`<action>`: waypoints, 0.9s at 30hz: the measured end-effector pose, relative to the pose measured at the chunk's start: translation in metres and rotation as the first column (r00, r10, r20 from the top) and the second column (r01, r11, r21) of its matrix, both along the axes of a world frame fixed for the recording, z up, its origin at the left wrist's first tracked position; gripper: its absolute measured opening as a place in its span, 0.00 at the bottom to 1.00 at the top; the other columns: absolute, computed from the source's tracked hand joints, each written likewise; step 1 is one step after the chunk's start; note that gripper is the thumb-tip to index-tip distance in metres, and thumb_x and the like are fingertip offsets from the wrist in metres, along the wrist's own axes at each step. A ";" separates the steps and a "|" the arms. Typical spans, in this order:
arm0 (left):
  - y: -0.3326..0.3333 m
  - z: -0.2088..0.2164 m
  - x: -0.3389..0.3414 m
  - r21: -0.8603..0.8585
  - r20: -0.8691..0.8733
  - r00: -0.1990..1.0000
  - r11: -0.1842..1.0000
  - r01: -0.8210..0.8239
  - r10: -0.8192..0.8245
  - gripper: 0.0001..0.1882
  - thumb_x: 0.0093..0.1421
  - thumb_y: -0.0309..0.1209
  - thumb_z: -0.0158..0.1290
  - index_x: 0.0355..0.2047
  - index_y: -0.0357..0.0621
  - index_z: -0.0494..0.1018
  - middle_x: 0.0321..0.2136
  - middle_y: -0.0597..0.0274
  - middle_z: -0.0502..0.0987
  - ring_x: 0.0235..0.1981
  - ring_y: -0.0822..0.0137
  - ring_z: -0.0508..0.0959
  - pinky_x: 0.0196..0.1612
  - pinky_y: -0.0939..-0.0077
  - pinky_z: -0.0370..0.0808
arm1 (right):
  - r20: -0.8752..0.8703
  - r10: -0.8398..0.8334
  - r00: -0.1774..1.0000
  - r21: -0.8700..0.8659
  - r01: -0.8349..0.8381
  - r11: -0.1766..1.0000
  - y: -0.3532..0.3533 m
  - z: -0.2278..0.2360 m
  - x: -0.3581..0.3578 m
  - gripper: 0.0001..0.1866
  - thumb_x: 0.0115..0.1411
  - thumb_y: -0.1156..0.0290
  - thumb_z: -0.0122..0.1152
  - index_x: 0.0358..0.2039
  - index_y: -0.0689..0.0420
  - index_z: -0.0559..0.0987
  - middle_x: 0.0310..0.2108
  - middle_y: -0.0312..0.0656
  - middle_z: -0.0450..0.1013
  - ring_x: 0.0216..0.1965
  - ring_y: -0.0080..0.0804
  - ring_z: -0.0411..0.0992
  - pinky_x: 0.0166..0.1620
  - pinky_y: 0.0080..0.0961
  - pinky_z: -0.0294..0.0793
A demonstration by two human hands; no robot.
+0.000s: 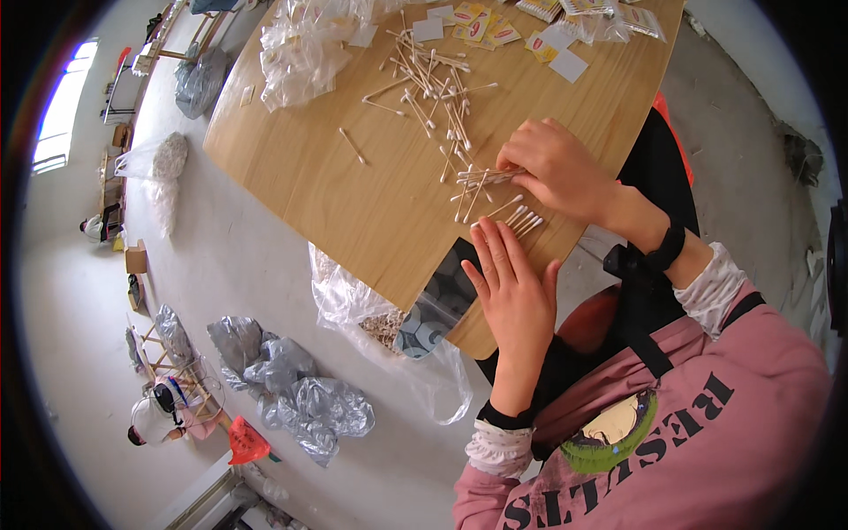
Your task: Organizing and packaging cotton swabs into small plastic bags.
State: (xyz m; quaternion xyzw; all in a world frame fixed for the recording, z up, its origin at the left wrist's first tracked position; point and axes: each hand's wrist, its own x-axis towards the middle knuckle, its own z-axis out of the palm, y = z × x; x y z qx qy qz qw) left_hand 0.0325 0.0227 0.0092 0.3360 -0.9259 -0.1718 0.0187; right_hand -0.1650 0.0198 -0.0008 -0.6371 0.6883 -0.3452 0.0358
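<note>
A loose heap of wooden cotton swabs [428,75] with white tips trails over the wooden table toward me. My right hand [565,172] is closed, its fingers and thumb pinching several swabs [490,177] at the near end of that trail. Lower down, my left hand [515,287] lies flat near the table's edge with its fingers stretched out. By its fingertips is a small row of swabs [527,220], roughly side by side; the hand partly covers them. One single swab [352,146] lies apart to the left.
Clear plastic bags [305,53] and small yellow and white cards [477,22] lie at the table's far side. A patterned grey sheet [433,305] hangs at the table's corner above a bag of swabs [382,329]. Grey bags [296,380] and another person [168,411] are at left.
</note>
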 end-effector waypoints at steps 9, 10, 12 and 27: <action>-0.042 -0.007 -0.005 0.032 -0.308 0.926 0.975 -0.220 0.219 0.45 0.56 0.35 0.64 0.68 0.33 0.54 0.63 0.44 0.65 0.67 0.48 0.62 0.70 0.43 0.49 | -0.036 0.083 0.996 0.019 -0.083 0.996 0.005 -0.003 0.006 0.05 0.52 0.73 0.65 0.31 0.54 0.79 0.32 0.34 0.74 0.42 0.34 0.70 0.48 0.32 0.67; -0.044 -0.007 -0.006 0.034 -0.308 0.926 0.975 -0.219 0.219 0.45 0.56 0.35 0.64 0.68 0.33 0.54 0.63 0.44 0.65 0.67 0.48 0.62 0.70 0.43 0.49 | -0.037 0.082 0.996 0.022 -0.081 0.996 0.006 -0.003 0.004 0.05 0.52 0.73 0.65 0.31 0.54 0.79 0.32 0.34 0.74 0.42 0.34 0.70 0.48 0.32 0.67; -0.048 -0.006 -0.008 0.024 -0.366 0.905 0.975 -0.223 0.216 0.32 0.56 0.30 0.62 0.59 0.37 0.65 0.53 0.48 0.73 0.58 0.50 0.70 0.63 0.49 0.62 | -0.037 0.055 0.998 0.020 -0.054 0.998 0.009 -0.003 -0.001 0.05 0.51 0.74 0.65 0.31 0.54 0.80 0.33 0.33 0.74 0.43 0.34 0.70 0.49 0.32 0.67; -0.050 0.000 -0.004 -0.025 -0.443 0.862 0.957 -0.287 0.247 0.06 0.55 0.26 0.62 0.34 0.43 0.82 0.28 0.62 0.77 0.32 0.61 0.75 0.36 0.68 0.72 | -0.151 0.117 0.982 -0.016 -0.121 0.993 0.011 -0.002 -0.026 0.07 0.51 0.76 0.63 0.31 0.53 0.82 0.34 0.32 0.75 0.45 0.32 0.71 0.54 0.32 0.65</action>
